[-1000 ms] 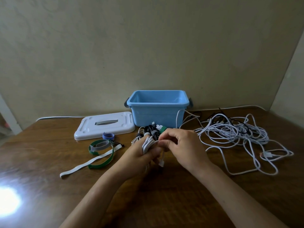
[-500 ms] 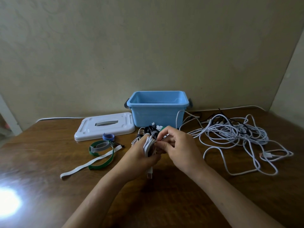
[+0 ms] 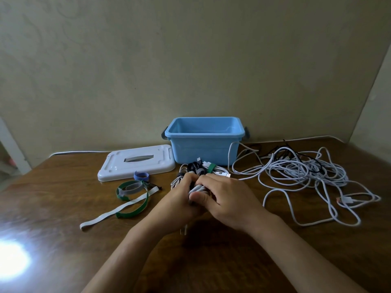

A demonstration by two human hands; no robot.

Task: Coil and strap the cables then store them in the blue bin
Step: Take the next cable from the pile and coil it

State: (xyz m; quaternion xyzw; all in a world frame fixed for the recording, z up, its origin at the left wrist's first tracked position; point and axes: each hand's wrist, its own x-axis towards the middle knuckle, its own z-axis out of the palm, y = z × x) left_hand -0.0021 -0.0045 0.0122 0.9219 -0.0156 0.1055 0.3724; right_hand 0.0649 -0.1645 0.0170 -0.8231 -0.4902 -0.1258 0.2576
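We saw a plain wall (image 3: 190,49) behind the wooden table (image 3: 63,240). The blue bin (image 3: 204,150) stood open at the back. Our left hand (image 3: 177,201) and right hand (image 3: 228,199) both clutched the coiled white cable (image 3: 197,189), its loops running away from us, just before the bin.

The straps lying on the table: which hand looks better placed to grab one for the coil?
Probably the left hand. The loose straps lie on its side of the white coil that both hands grip. The right hand would have to cross over, and could hold the coil meanwhile.
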